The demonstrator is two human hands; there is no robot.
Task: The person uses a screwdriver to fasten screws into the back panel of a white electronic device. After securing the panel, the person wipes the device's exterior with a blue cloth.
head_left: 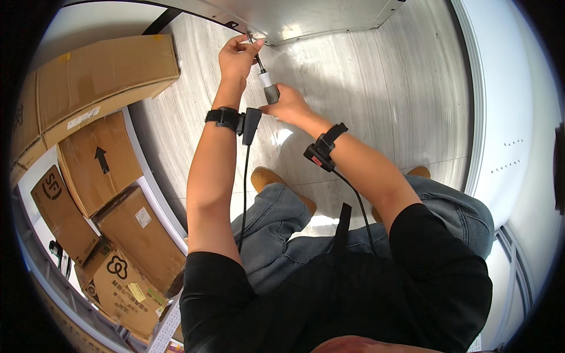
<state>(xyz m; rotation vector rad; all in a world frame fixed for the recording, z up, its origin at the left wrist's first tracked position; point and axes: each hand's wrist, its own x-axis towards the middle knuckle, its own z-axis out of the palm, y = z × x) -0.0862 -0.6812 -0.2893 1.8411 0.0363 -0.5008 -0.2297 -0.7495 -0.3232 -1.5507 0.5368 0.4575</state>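
Observation:
A screwdriver (266, 80) with a white and dark grey handle points away from me, its metal shaft running up to the lower edge of a grey metal panel (318, 20). My right hand (287, 105) is closed round the rear of the handle. Up by the panel, my left hand (235, 59) pinches the shaft near its tip, the fingers almost touching the panel's edge. Those fingers cover the tip, so whatever it meets there cannot be made out. Each wrist wears a black strap with a small device and a cable.
On my left, a rack (156, 176) holds several cardboard boxes, and a long carton (106, 82) juts out at the far left. A white panel (500, 117) stands along the right. Pale wood-look floor (406, 94) lies under my shoes.

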